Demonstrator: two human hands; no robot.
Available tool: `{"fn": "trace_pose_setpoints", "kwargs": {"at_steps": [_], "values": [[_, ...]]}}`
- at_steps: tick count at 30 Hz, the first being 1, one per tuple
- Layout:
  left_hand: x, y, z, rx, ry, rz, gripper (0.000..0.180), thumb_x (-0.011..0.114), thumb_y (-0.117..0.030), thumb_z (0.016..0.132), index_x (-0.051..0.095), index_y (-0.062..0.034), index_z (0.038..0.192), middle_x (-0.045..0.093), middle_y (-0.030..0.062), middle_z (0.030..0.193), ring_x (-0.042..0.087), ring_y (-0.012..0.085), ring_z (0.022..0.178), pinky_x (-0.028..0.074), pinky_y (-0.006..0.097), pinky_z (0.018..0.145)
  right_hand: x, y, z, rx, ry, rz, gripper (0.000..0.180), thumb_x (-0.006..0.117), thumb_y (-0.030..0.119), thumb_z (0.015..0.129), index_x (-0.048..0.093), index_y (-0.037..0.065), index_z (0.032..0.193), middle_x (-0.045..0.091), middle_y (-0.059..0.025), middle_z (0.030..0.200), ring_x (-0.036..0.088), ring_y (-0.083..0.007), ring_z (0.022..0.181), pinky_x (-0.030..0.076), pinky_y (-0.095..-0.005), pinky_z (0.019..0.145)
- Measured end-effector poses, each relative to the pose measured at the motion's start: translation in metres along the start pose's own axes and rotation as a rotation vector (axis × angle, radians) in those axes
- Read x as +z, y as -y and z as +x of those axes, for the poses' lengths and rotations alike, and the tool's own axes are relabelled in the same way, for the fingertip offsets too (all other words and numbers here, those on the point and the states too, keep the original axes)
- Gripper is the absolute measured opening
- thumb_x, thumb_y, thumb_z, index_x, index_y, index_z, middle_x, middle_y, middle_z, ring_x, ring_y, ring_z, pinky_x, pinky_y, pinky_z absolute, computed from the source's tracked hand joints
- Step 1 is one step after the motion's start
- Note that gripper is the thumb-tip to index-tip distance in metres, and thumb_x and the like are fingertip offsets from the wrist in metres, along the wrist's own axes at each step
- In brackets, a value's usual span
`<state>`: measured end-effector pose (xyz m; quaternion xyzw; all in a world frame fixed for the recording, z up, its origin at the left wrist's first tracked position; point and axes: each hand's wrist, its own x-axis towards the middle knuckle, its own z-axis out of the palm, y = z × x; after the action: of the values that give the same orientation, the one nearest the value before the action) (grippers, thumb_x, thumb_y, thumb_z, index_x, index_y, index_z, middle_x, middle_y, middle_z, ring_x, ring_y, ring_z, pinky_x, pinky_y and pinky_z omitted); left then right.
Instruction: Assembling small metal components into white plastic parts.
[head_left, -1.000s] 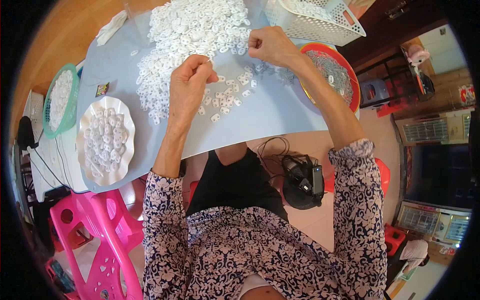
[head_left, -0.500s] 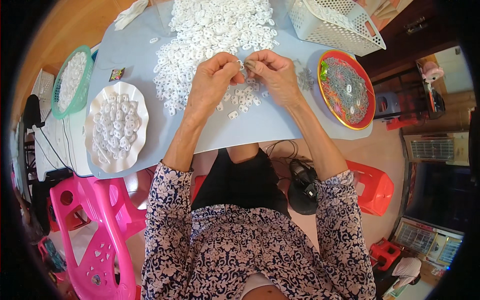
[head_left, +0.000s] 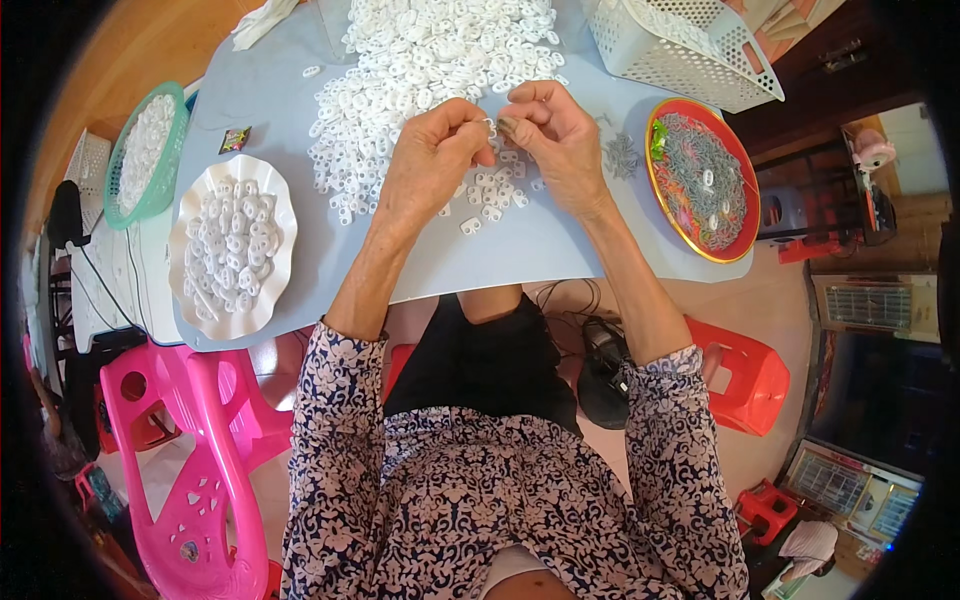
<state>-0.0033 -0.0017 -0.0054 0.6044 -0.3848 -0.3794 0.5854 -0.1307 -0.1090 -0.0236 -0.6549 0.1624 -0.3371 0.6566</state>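
My left hand (head_left: 436, 158) is closed in a pinch on a small white plastic piece (head_left: 490, 126), which shows at its fingertips. Right beside it, thumb and forefinger of my right hand (head_left: 556, 148) are pressed together; anything between them is too small to make out. Both hands are over a large heap of white two-holed plastic pieces (head_left: 400, 72) on the grey-blue table (head_left: 400, 268). A few loose pieces (head_left: 492, 192) lie between my wrists. To the right of my right hand is a small pile of thin grey bits (head_left: 621, 155).
A red gold-rimmed plate (head_left: 740, 240) of grey bits is at the right, a white perforated basket (head_left: 690, 70) behind it. At the left are a white scalloped dish (head_left: 284, 215) of white pieces, a small wrapped packet (head_left: 235, 139) and a green basket (head_left: 176, 150). A pink chair (head_left: 215, 440) stands below.
My right hand has lifted slightly, its fingers a little more raised, and its fingertips are slightly farther from the white piece. The whole view has shifted a little.
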Motion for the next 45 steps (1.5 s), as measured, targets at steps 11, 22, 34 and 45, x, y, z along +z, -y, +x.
{"fn": "trace_pose_setpoints", "kwargs": {"at_steps": [11,22,34,45], "values": [[0.001,-0.001,0.0,0.046,-0.044,0.013,0.015,0.052,-0.014,0.085,0.061,-0.0023,0.081,0.059,0.002,0.062,0.049,0.0058,0.059,0.039,0.022,0.055,0.003,0.002,0.002,-0.015,-0.06,-0.026,0.025,0.062,0.002,0.085,0.051,-0.001,0.107,0.064,-0.007,0.09,0.06,-0.0082,0.079,0.05,-0.0211,0.073],[0.003,0.003,0.0,0.051,-0.039,0.015,0.016,0.052,-0.014,0.086,0.062,-0.0016,0.082,0.06,0.0024,0.063,0.05,0.0057,0.06,0.038,0.022,0.054,0.004,0.001,0.002,-0.048,-0.052,-0.054,0.026,0.063,0.002,0.084,0.052,-0.002,0.107,0.064,-0.0066,0.088,0.058,-0.0074,0.077,0.049,-0.0208,0.071],[0.01,0.004,-0.001,0.12,-0.043,0.005,0.016,0.05,-0.012,0.087,0.06,-0.001,0.084,0.06,0.0023,0.064,0.046,0.0049,0.058,0.038,0.021,0.055,0.005,0.0,-0.001,-0.111,-0.079,-0.091,0.013,0.064,0.006,0.085,0.06,-0.002,0.095,0.064,-0.0025,0.078,0.057,-0.0055,0.069,0.048,-0.0191,0.063],[0.006,0.005,-0.001,0.134,0.04,-0.062,0.013,0.052,-0.012,0.085,0.06,-0.0014,0.083,0.063,0.0032,0.067,0.048,0.0059,0.059,0.04,0.022,0.058,0.003,0.004,-0.003,-0.092,-0.094,-0.237,0.016,0.062,0.015,0.088,0.061,0.001,0.082,0.058,0.0021,0.066,0.048,-0.003,0.06,0.039,-0.0181,0.053]]}}
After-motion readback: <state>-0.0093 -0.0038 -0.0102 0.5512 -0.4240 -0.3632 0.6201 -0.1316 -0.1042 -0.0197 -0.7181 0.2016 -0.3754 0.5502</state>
